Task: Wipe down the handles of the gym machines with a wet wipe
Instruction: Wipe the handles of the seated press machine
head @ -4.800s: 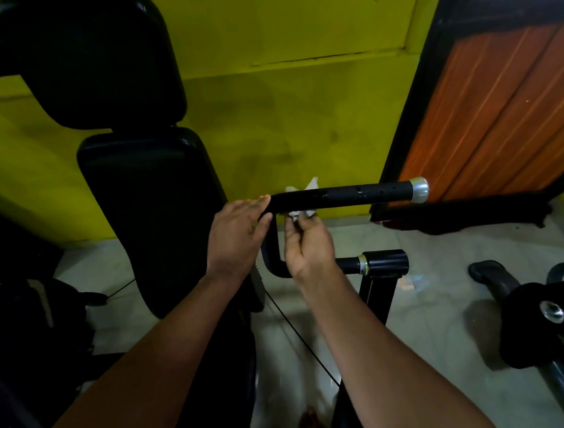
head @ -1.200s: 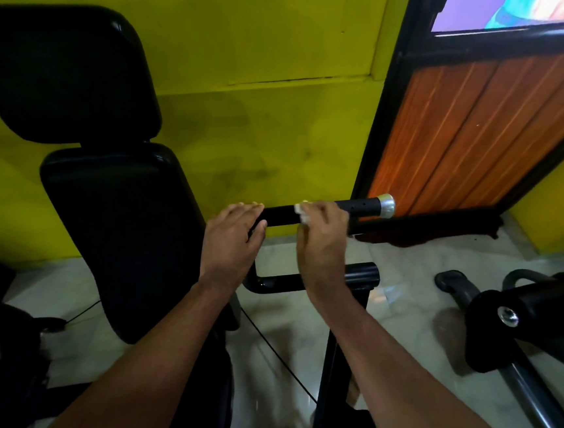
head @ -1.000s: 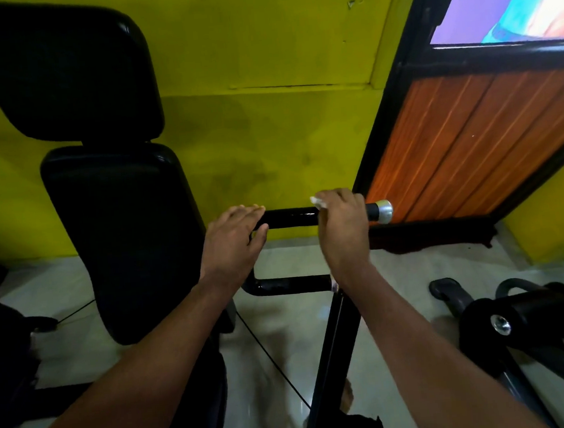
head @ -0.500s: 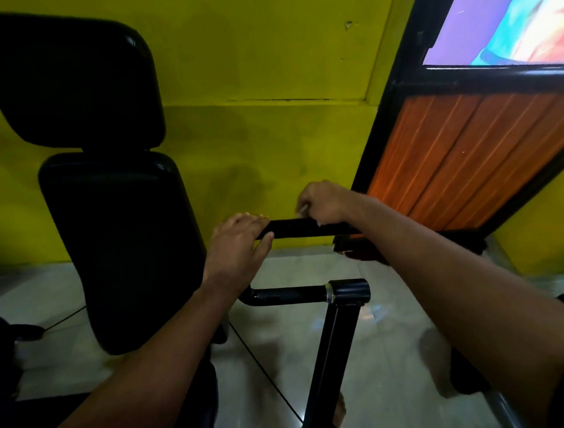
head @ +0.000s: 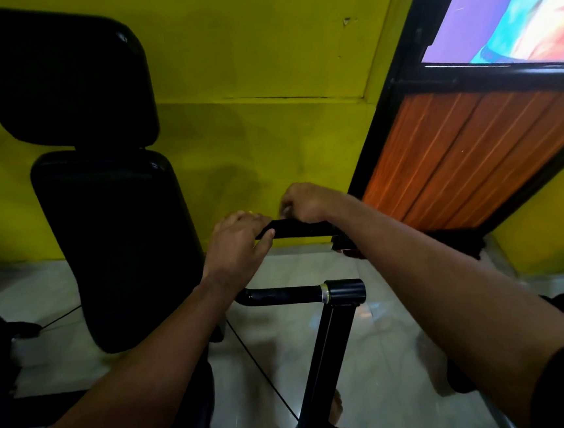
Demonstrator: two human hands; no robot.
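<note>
Handle (head: pixel 299 228) is being steadied by the left hand (head: pixel 238 241) gripping its end; the right hand (head: pixel 307 203) is pinching the wipe (head: pixel 285 209) atop it.

Left hand (head: pixel 238 241) grips left end of black tubular machine handle (head: pixel 297 229); right hand (head: pixel 305 201) curled over its top. Black padded backrest (head: pixel 116 245) just left, yellow wall (head: pixel 259 45) behind.

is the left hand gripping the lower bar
No, the left hand grips the upper handle; the lower bar sits untouched below it.
</note>
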